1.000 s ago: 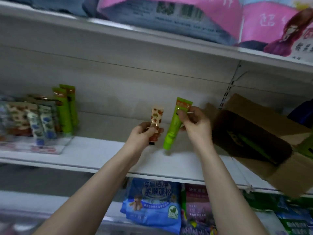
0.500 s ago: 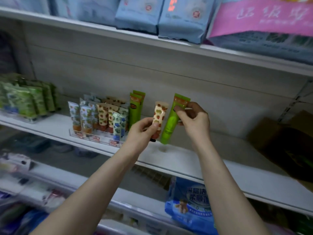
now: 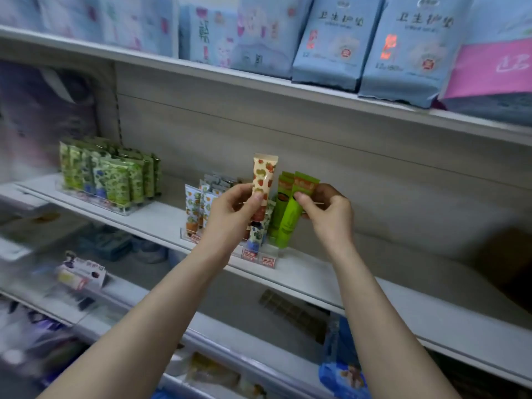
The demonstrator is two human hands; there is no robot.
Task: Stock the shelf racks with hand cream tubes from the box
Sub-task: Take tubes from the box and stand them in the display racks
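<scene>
My left hand (image 3: 230,214) pinches a cream tube with red strawberry print (image 3: 263,180), held upright, crimped end up. My right hand (image 3: 328,211) pinches a bright green tube (image 3: 290,217) by its orange-banded top, cap hanging down. Both tubes hover just in front of a clear acrylic rack (image 3: 259,256) on the white middle shelf (image 3: 345,279). The rack holds several patterned tubes (image 3: 194,208) on its left and green tubes (image 3: 280,197) on its right. The cardboard box (image 3: 509,254) shows only as a blurred brown shape at the far right.
A second clear rack with several green-patterned tubes (image 3: 112,180) stands further left on the same shelf. Blue and pink packs (image 3: 331,41) line the shelf above. Blue bags (image 3: 342,372) and small goods fill the lower shelves. Bare shelf runs between the rack and the box.
The view has swung left, so the box slid to the right edge. Both hands carried their tubes to the rack, and the strawberry tube is raised higher.
</scene>
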